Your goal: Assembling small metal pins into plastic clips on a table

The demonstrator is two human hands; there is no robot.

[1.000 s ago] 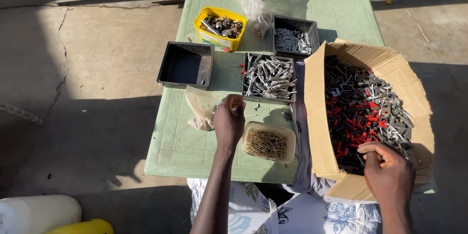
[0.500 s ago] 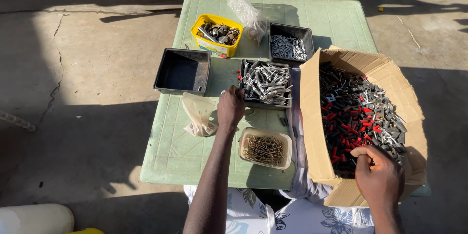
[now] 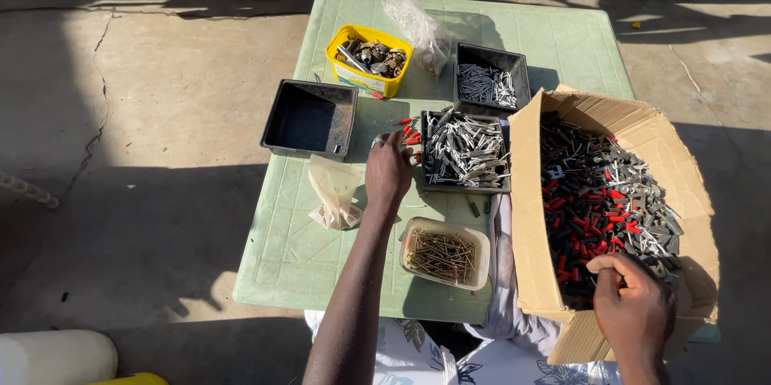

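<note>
Far left on the green table (image 3: 337, 248): empty black tray (image 3: 309, 118), crumpled plastic bag (image 3: 336, 191) just beside left hand (image 3: 389, 172). Left hand loosely curled, something small and shiny at the fingertips, hovering over a small pile of red pieces (image 3: 410, 133) by the left edge of the tray of metal parts (image 3: 466, 150). Whether it truly grips or only touches: cannot tell.

Behind: yellow tub (image 3: 369, 59) of mixed hardware, clear bag (image 3: 414, 20), black tray of small silver parts (image 3: 491, 82). Near table front: clear tub of thin brass-coloured nails (image 3: 444, 255), loose dark bits between it and the metal-parts tray.

Right: cardboard box (image 3: 562, 305) full of mixed red, black and grey parts (image 3: 608, 200), overhanging the table edge, resting partly on a lap. Right hand (image 3: 634, 305) closed, pinching into the mix at the box's near corner; exact piece hidden by fingers.

Risks, as judgement:
- Box poorly supported; a knee shift or hard pull could tip it and spill the lot.
- Red pile loose on table, near forearm path; a sweep could scatter it.
- Nail tub near table edge, under the left forearm; easy to knock off.
- Plastic bag could snag the wrist.
</note>
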